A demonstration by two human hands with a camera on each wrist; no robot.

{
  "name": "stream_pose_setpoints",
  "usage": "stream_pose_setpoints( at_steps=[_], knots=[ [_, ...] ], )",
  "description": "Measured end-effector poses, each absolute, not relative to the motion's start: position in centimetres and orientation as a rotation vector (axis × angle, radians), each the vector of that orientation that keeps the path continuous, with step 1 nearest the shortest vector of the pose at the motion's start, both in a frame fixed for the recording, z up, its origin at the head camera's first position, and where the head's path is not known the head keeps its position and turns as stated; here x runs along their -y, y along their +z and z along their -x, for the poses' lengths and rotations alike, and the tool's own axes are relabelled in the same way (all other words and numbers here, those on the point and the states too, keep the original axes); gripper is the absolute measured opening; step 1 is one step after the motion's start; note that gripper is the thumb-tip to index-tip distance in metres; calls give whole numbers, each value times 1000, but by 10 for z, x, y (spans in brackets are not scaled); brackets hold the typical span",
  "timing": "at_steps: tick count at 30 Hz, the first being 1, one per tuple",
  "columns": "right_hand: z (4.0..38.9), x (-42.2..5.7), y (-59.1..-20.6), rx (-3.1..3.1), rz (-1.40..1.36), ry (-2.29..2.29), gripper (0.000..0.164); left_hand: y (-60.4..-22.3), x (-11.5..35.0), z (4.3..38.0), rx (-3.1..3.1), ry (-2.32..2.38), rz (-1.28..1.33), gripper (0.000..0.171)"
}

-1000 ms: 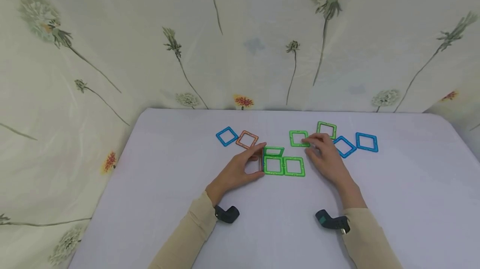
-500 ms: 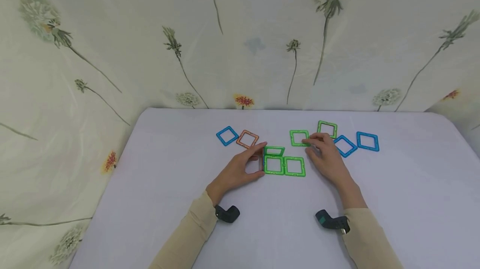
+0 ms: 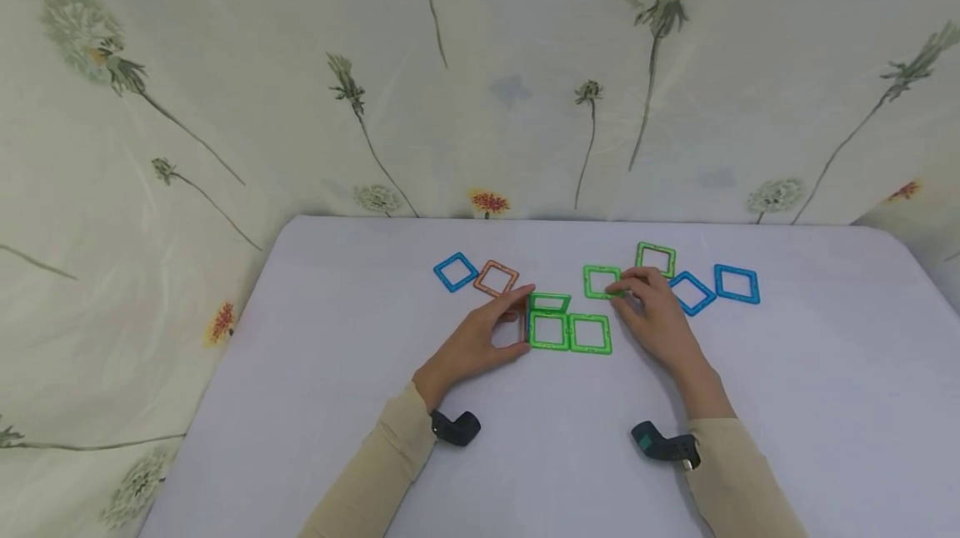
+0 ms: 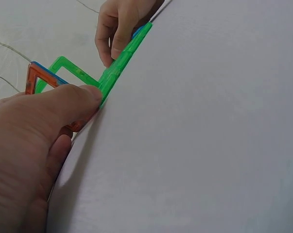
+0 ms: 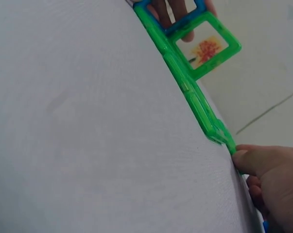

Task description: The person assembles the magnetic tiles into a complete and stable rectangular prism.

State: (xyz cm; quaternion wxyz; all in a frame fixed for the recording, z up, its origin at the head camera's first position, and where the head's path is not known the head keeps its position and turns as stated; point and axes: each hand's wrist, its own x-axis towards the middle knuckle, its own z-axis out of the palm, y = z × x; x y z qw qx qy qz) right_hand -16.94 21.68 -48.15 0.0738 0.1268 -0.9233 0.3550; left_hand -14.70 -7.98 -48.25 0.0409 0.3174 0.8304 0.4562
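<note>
My left hand (image 3: 480, 342) holds an upright orange magnetic tile (image 4: 30, 80), thumb at its near edge and a finger at its far edge. A blue tile (image 5: 187, 19) stands against the orange one. Beside them a green tile (image 3: 550, 296) stands tilted up from the far edge of a flat green tile (image 3: 549, 346). Another flat green tile (image 3: 591, 350) adjoins that one on the right. My right hand (image 3: 654, 317) pinches the near right corner of a separate green square tile (image 3: 587, 281), just behind the joined pair. In the right wrist view, thumb and finger meet on its edge.
Behind my left hand lie a blue tile (image 3: 442, 278) and an orange tile (image 3: 486, 263), corners touching. Past my right hand are a green tile (image 3: 656, 246), a blue tile (image 3: 703, 304) and another blue tile (image 3: 737, 299). All rest on the white-covered table (image 3: 300, 313), before a flower-patterned curtain (image 3: 450, 130).
The green tile in my right hand has shifted slightly toward me and to the right, closer to the joined green tiles. My left hand stays in place on the upright orange tile.
</note>
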Motion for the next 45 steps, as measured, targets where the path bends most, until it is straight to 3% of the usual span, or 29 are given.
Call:
stream_pose_setpoints(
  at_steps=[45],
  knots=[
    [168,-215,-481,2529,-343,1163,17,-482,79,145,-2585,1349,-929,80]
  ],
)
